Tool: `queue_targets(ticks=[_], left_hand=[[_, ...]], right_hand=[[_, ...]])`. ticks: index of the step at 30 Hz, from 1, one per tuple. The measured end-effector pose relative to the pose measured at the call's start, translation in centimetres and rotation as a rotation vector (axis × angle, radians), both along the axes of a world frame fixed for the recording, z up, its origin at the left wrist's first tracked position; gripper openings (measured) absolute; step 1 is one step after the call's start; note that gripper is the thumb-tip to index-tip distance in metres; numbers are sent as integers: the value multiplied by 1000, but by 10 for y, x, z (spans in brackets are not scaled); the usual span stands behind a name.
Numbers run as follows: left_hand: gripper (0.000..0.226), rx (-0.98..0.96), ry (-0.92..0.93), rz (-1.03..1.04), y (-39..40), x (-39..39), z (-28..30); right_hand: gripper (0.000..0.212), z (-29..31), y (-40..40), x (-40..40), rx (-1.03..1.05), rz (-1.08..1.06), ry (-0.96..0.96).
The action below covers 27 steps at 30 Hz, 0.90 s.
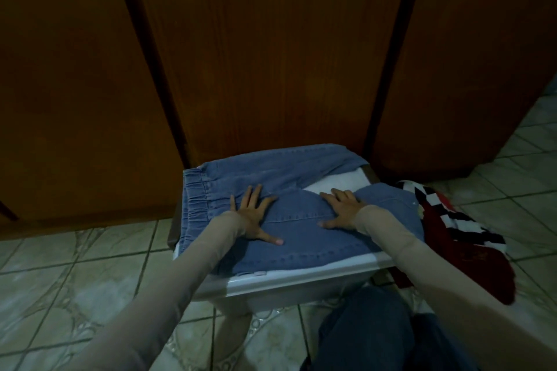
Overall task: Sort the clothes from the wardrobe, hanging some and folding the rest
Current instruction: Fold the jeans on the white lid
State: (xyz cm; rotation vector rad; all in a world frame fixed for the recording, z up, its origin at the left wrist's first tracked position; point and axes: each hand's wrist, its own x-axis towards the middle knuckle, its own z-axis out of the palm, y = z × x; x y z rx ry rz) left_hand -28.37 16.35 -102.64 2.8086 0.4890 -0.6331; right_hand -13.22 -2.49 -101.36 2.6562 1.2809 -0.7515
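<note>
I see a white stool [301, 275] on the tiled floor [75, 265]; blue jeans [286, 238] lie across it, red checkered garment [452, 238] right.

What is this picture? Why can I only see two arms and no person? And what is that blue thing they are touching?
The camera sits on a person's head and looks down, so you see only their arms, as if you were looking through their eyes. There is no machine here, just two bare hands. The blue thing is a pair of blue jeans, with a stretchy waistband on the left. It lies on a white stool in front of brown wardrobe doors. The left hand and the right hand both lie flat on the jeans with fingers spread, pressing them. Neither hand grips anything. On the tiled floor to the right lies a red, black and white garment.
</note>
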Motion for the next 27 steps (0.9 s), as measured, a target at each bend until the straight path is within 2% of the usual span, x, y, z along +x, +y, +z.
queue_targets(ticks=[4, 7, 9, 12, 15, 18, 21, 24, 27], left_hand=[[127, 18, 72, 21, 1, 5, 2], [132, 15, 85, 45, -2, 12, 12], [119, 17, 42, 106, -7, 21, 16], [76, 44, -140, 193, -14, 35, 14], [55, 96, -321, 142, -20, 52, 9], [46, 75, -404, 118, -25, 70, 4], [40, 70, -399, 178, -27, 80, -3], [39, 123, -378, 141, -23, 82, -9], [39, 68, -401, 100, -12, 82, -12]], right_hand=[[93, 2, 1, 3, -44, 13, 50], [81, 8, 5, 16, 63, -29, 76], [69, 10, 9, 28, 191, -125, 77], [57, 12, 11, 47, 302, -206, 1], [52, 13, 13, 64, 362, -222, -96], [46, 10, 18, 77, 425, -227, -128], [45, 7, 21, 86, 440, -186, -151], [50, 3, 25, 91, 366, -124, -190], [50, 1, 30, 90, 268, -92, -293]])
